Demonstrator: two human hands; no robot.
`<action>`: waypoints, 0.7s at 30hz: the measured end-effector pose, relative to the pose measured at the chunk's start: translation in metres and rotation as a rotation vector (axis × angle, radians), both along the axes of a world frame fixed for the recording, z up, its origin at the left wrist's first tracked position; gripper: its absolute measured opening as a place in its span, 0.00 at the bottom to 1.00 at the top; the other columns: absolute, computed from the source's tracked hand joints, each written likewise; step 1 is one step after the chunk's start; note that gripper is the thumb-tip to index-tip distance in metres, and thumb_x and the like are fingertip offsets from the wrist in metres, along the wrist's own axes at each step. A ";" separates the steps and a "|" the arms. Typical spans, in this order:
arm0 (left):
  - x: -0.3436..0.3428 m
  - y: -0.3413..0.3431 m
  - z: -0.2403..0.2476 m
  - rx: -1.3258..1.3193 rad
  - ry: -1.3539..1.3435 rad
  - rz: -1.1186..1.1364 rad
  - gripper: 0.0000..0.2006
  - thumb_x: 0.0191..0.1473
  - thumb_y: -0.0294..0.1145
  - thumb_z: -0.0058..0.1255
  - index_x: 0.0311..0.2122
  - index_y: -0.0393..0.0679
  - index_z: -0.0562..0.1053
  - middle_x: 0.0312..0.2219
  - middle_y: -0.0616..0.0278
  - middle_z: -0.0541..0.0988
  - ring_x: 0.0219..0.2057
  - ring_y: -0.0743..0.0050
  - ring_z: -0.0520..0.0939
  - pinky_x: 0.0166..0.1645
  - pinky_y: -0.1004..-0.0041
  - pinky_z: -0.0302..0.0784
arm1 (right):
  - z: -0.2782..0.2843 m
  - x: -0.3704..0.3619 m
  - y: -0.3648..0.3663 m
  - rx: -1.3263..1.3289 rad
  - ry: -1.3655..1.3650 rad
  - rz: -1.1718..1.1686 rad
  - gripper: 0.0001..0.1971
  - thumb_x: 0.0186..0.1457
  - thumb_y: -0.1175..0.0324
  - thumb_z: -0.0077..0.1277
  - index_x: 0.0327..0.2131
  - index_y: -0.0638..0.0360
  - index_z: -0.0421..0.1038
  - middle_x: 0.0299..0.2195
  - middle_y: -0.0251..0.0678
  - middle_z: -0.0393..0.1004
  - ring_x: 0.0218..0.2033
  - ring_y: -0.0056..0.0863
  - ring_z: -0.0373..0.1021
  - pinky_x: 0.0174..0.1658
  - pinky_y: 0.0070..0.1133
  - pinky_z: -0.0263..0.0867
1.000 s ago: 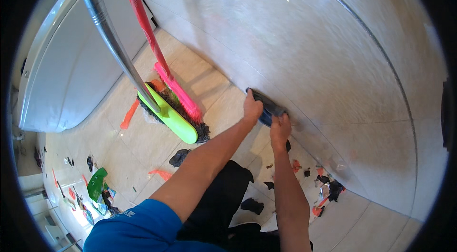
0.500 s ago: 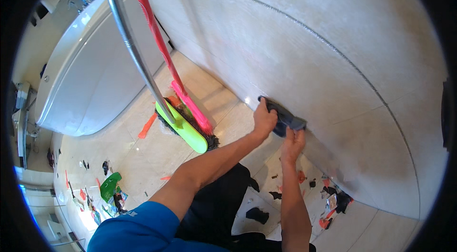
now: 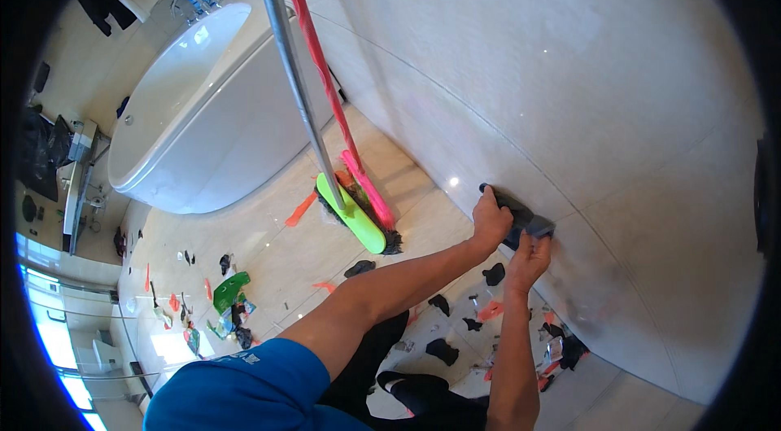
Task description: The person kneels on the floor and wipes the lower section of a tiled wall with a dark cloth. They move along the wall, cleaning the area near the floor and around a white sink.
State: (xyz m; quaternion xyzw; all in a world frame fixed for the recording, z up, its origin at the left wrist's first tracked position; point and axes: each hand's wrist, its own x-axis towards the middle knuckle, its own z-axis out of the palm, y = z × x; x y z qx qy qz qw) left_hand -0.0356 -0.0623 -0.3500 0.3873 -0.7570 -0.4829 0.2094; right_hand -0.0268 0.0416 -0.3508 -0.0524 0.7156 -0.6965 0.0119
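My left hand [image 3: 490,222] and right hand [image 3: 527,258] pinch a dark cloth [image 3: 516,212] flat against the wall tile [image 3: 569,89]; it seems soft, light, limp, best gripped by its edges.

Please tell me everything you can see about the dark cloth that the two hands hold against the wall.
The dark cloth is a small, crumpled piece, black to dark grey, soft like fabric. It is pressed flat against the pale glossy tiled wall, low down, just above the floor. The left hand covers its left end, and the right hand grips its lower right end from below. Only the middle and right edge show; its full shape is hidden.
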 end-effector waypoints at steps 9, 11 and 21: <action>0.008 -0.027 0.163 0.109 0.028 -0.002 0.23 0.45 0.26 0.50 0.48 0.29 0.69 0.36 0.37 0.77 0.40 0.41 0.78 0.45 0.60 0.73 | 0.156 -0.001 -0.039 -0.118 0.064 0.034 0.11 0.59 0.76 0.46 0.44 0.69 0.68 0.42 0.38 0.74 0.43 0.22 0.69 0.50 0.21 0.63; 0.010 -0.040 0.198 0.128 0.027 -0.019 0.23 0.46 0.26 0.51 0.49 0.29 0.69 0.37 0.37 0.77 0.40 0.43 0.79 0.45 0.62 0.74 | 0.189 -0.001 -0.053 -0.137 0.093 0.022 0.10 0.58 0.74 0.47 0.43 0.68 0.69 0.39 0.36 0.75 0.40 0.21 0.69 0.46 0.20 0.64; 0.056 -0.110 0.298 0.207 0.413 0.145 0.24 0.50 0.22 0.50 0.54 0.31 0.67 0.38 0.49 0.79 0.38 0.68 0.79 0.44 0.73 0.74 | 0.323 0.012 -0.137 -0.226 0.060 0.238 0.10 0.57 0.76 0.48 0.42 0.67 0.70 0.38 0.33 0.75 0.38 0.18 0.69 0.44 0.18 0.65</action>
